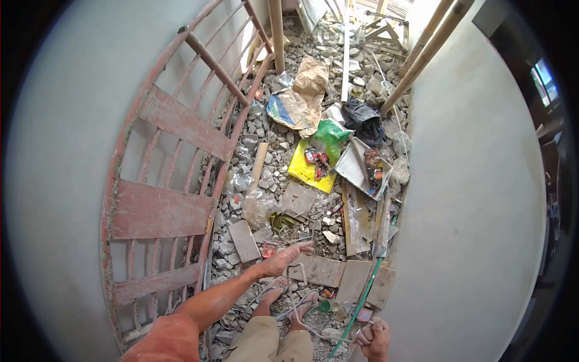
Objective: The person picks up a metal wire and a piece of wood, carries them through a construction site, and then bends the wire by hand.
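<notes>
My left hand [282,260] reaches out over the rubble near my feet, fingers stretched to the right. Just below its fingers hangs a bent, pale cord [292,298], thin and looped at its upper end. The cord runs down to my right hand [375,339], which is closed in a fist around its lower end beside the right wall. Under my left hand lie flat tile pieces [319,269] and a small red packet [269,250]. My sandalled feet [304,306] stand on the debris between the hands.
A rusty metal gate [163,208] leans on the left wall. Broken rubble [241,160] covers the floor. Ahead lie a paper sack [310,84], a yellow sheet [301,163], a black bag [365,120] and planks [356,220]. Poles [422,51] lean at the right.
</notes>
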Motion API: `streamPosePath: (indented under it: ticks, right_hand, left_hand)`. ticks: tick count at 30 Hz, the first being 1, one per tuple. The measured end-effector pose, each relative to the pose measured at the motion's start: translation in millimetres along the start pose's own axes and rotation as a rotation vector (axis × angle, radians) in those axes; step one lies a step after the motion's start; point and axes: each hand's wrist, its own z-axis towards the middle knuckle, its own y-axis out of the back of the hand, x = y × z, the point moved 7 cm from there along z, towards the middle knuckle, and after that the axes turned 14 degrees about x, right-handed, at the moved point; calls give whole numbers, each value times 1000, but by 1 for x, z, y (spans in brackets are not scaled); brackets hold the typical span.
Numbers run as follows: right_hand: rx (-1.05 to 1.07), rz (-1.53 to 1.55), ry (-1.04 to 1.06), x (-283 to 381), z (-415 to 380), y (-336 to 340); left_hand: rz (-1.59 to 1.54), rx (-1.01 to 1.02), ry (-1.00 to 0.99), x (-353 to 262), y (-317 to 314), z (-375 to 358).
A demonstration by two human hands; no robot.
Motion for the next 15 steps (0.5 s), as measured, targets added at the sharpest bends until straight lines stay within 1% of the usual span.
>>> streamPosePath:
  ticks: [1,3,4,6,7,8,10,11,12,14,15]
  right_hand:
    - [43,42,8,19,-11,-20]
    - [141,124,44,49,-42,-38]
    - [129,126,79,66,-57,-46]
    - [289,117,75,92,-87,-75]
    - [309,185,57,101,-103,-85]
    - [300,194,60,110,-119,-89]
    - [380,134,59,126,-146,-98]
    - [417,135,48,132,-159,-104]
    - [401,150,46,137,-171,-102]
    - [421,146,68,148,-188,-100]
    - [417,147,74,149,-197,-99]
  left_hand:
    - [14,21,-13,-41,-16,-4]
    - [-2,359,-82,-113,-65,-12]
    - [11,393,-87,-138,-74,-18]
    - [329,620,28,-168,-102,-47]
    - [272,636,212,-187,-122,-62]
    - [268,646,221,-198,-135,-74]
    - [488,607,-45,-232,-156,-93]
    - [422,629,-59,-231,-168,-103]
    - [336,652,-66,-241,-184,-108]
    - [318,635,-46,-251,-206,-116]
    - [293,610,-82,-254,-216,-117]
